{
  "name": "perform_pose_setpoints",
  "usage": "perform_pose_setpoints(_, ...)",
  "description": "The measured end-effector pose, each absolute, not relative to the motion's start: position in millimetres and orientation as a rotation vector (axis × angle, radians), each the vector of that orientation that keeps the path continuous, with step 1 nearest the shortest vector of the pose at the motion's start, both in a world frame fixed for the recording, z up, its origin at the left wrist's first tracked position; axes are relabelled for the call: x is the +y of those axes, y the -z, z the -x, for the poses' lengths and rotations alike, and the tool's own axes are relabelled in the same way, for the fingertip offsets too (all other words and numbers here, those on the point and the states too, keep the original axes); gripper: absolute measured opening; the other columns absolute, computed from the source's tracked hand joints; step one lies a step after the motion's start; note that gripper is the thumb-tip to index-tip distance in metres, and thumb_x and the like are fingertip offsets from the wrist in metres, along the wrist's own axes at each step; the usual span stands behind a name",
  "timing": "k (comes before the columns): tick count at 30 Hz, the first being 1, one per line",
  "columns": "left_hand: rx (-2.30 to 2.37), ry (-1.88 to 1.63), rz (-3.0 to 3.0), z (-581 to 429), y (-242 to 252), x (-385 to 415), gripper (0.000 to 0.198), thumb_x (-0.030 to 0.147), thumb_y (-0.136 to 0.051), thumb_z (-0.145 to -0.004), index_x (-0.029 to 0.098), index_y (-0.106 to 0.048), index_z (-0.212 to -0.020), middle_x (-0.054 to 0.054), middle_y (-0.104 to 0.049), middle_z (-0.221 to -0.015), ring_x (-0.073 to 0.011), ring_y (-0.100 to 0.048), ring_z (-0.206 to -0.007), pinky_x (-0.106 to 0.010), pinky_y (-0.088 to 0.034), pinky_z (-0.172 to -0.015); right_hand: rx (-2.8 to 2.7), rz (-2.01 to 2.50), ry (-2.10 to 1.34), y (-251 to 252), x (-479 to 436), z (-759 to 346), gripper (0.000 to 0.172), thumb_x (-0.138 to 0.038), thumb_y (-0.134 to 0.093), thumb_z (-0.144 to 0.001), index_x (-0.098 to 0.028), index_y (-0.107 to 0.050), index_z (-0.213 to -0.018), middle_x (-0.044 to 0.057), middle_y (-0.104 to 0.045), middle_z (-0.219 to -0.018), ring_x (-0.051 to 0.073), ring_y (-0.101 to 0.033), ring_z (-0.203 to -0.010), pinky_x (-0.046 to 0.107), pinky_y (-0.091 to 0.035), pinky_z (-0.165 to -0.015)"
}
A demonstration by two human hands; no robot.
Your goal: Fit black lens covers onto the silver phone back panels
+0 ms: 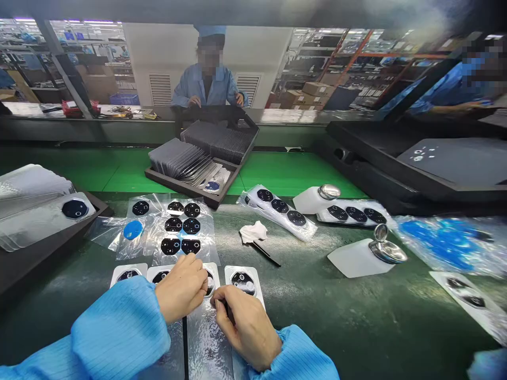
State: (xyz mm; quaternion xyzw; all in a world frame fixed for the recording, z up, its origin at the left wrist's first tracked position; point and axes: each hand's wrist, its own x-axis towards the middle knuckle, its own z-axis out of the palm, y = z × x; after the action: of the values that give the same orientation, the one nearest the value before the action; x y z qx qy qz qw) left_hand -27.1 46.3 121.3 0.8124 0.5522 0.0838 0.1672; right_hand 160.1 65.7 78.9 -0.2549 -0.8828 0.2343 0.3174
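Several pale, film-covered panels (208, 343) lie side by side in front of me, each with a round black disc (243, 283) near its far end. My left hand (182, 289) is over the second and third panels, its fingers curled at a disc's edge; whatever they hold is hidden. Close beside it, my right hand (247, 324) is pinched at the third panel's disc end, and I cannot make out what is between its fingertips. Beyond my hands, black discs (192, 226) stick to clear film sheets, with a round blue piece (132, 229) to their left.
A white cloth (253, 232) and black tweezers-like tool (266, 254) lie mid-table. Two pump bottles (354, 258) stand right. Discs in film strips (279, 206), a panel-filled tray (178, 184), a left panel stack (35, 216) and a black tray (356, 158) surround them. A co-worker (208, 84) sits opposite.
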Motion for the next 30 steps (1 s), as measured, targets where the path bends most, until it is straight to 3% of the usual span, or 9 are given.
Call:
perform_pose_setpoints(15,1.534,-0.310,-2.213,35,-120,43,0.017,0.004,-0.041,-0.090,0.019,-0.044,-0.083,-0.002,-0.052,-0.089,-0.0184,-0.042,-0.085,-0.031,-0.037,-0.074,-2.315,0.699,-0.653,-78,67,-157,0.015,-0.008,-0.040,-0.089,-0.021,-0.047,-0.087,0.000,-0.057,-0.072,0.014,-0.057,-0.061,0.025,-0.043,-0.057)
perform_pose_setpoints(30,1.638,-0.051,-2.254,20,-132,47,0.016,0.004,-0.042,-0.086,0.016,-0.051,-0.082,-0.007,-0.054,-0.091,-0.0231,-0.042,-0.087,-0.038,-0.034,-0.075,-2.295,0.684,-0.635,-76,67,-156,0.015,-0.008,-0.040,-0.088,-0.020,-0.047,-0.086,-0.001,-0.055,-0.070,0.013,-0.054,-0.060,0.024,-0.041,-0.057)
